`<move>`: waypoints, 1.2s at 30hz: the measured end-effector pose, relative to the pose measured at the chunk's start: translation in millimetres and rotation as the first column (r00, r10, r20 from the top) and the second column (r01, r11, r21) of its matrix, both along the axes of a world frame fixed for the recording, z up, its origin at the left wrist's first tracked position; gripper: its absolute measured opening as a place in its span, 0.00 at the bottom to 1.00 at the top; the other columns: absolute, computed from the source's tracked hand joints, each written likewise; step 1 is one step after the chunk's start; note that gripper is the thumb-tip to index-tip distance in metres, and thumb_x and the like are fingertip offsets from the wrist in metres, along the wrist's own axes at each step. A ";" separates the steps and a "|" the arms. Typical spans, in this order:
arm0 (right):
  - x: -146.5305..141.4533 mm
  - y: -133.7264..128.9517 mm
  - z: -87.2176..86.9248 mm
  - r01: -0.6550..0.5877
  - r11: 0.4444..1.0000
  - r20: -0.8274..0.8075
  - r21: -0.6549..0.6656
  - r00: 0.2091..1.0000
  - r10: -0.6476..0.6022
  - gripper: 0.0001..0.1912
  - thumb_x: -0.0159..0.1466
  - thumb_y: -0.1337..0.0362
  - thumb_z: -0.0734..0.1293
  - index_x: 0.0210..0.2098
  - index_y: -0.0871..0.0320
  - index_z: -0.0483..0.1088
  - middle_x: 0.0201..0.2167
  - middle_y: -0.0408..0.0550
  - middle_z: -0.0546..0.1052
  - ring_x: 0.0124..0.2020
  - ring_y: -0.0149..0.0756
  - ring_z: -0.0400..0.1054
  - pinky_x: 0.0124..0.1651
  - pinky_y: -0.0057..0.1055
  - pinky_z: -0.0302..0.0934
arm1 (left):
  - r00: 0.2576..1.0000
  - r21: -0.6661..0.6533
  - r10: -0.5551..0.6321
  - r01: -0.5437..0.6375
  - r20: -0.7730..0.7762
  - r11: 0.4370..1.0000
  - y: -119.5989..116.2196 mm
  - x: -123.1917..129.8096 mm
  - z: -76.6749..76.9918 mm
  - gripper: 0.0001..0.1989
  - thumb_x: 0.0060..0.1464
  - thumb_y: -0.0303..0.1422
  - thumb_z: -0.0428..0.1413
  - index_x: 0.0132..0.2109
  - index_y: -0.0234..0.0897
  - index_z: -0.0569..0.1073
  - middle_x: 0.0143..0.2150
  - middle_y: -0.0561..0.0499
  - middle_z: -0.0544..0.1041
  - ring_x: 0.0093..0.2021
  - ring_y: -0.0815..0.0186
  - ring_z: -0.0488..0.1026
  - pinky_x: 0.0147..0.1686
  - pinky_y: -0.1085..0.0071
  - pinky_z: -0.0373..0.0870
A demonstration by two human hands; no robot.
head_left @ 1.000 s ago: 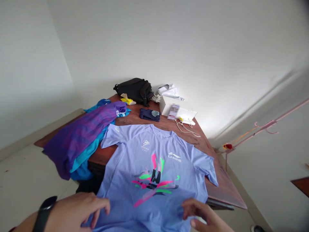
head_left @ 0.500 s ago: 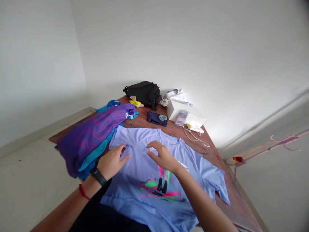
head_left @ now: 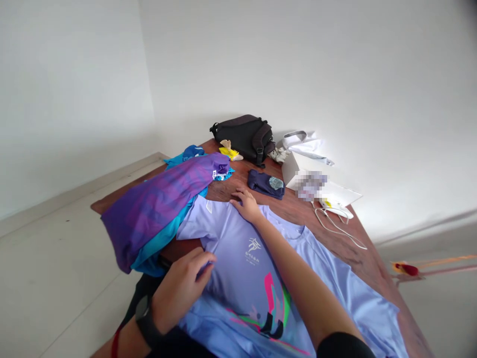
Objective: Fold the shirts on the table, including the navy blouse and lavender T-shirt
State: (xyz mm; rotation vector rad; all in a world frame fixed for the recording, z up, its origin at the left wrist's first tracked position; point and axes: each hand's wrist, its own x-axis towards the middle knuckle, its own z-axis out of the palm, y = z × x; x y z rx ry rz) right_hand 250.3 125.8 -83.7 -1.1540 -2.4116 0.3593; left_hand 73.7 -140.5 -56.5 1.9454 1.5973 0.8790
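A light purple T-shirt [head_left: 231, 248] with a white emblem and a pink, green and black print lies spread on the wooden table. My left hand [head_left: 186, 283], with a dark band on the wrist, is at the shirt's left side below the sleeve; its thumb and fingers are closed on the shirt's edge. Near the collar, at the shoulder, my right hand [head_left: 246, 204] rests on the cloth with its fingers spread. My right forearm crosses over the shirt's front.
Purple and blue clothes [head_left: 164, 199] lie piled at the left. Behind are a black bag [head_left: 242, 136], a yellow item [head_left: 229, 151], a folded dark garment [head_left: 266, 184], a white box [head_left: 292, 171] and a white cable [head_left: 335, 228]. A pink rack [head_left: 447, 268] stands at the right.
My right hand has moved up onto the shirt's shoulder. My left hand has moved down along its left side and closed on the edge. The view has shifted, with the table's things further right.
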 end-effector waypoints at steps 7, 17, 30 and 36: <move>9.0 9.2 -5.9 -0.067 0.997 -0.111 0.041 0.991 0.071 0.08 0.66 0.60 0.68 0.33 0.56 0.72 0.48 0.54 0.75 0.55 0.45 0.67 0.59 0.42 0.58 | 0.997 -0.188 -0.047 0.033 -0.068 0.982 -14.7 -8.4 -1.0 0.06 0.62 0.33 0.54 0.40 0.45 0.76 0.32 0.54 0.78 0.33 0.63 0.76 0.33 0.71 0.66; 5.4 -5.3 5.9 0.039 0.987 -0.150 0.153 0.988 -0.016 0.08 0.69 0.61 0.63 0.37 0.56 0.73 0.42 0.53 0.75 0.49 0.46 0.65 0.56 0.43 0.60 | 0.944 0.239 0.261 -0.211 -0.203 0.948 9.7 -40.2 12.2 0.13 0.64 0.41 0.53 0.52 0.43 0.70 0.51 0.45 0.75 0.52 0.54 0.73 0.52 0.61 0.70; 14.4 -168.0 44.3 -0.545 0.839 0.019 -0.009 0.838 0.545 0.19 0.70 0.58 0.63 0.57 0.59 0.70 0.63 0.58 0.69 0.65 0.45 0.62 0.65 0.40 0.59 | 0.837 0.208 0.287 -0.212 -0.465 0.955 43.7 -61.2 19.3 0.14 0.63 0.28 0.47 0.50 0.42 0.75 0.42 0.48 0.74 0.35 0.62 0.75 0.29 0.70 0.65; 25.1 -178.7 26.7 -0.573 0.815 0.135 -0.087 0.804 0.579 0.26 0.73 0.51 0.58 0.66 0.55 0.62 0.71 0.53 0.58 0.73 0.47 0.45 0.72 0.51 0.43 | 0.961 0.217 0.243 -0.210 -0.136 0.953 56.8 -54.2 32.1 0.11 0.61 0.30 0.50 0.45 0.40 0.75 0.43 0.49 0.75 0.39 0.63 0.75 0.37 0.71 0.71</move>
